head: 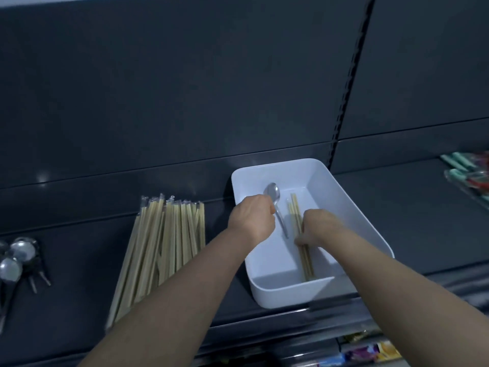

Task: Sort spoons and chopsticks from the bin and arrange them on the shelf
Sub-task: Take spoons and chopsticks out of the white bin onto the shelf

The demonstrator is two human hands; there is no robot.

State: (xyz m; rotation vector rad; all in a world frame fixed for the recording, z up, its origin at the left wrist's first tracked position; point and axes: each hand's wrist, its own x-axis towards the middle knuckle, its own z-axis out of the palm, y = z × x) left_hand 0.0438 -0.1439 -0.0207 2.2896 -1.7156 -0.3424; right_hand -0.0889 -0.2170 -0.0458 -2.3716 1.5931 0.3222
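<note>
A white bin (352, 207) stands on the dark shelf (79, 260). Inside it lie a metal spoon (275, 197) and a few wrapped chopsticks (297, 215). My left hand (251, 218) reaches into the bin with its fingers curled at the spoon's handle. My right hand (320, 229) is also in the bin and pinches the chopsticks near their middle. On the shelf to the left lies a row of several wrapped chopsticks (164, 247). Further left, a small group of spoons (18, 260) lies at the frame's edge.
The shelf's dark back panel (185, 88) rises behind the bin, with a slotted upright (346, 102) to the right. Packaged green and red items (468, 173) sit on the neighbouring shelf at far right. Colourful packets (370, 350) show on a lower shelf.
</note>
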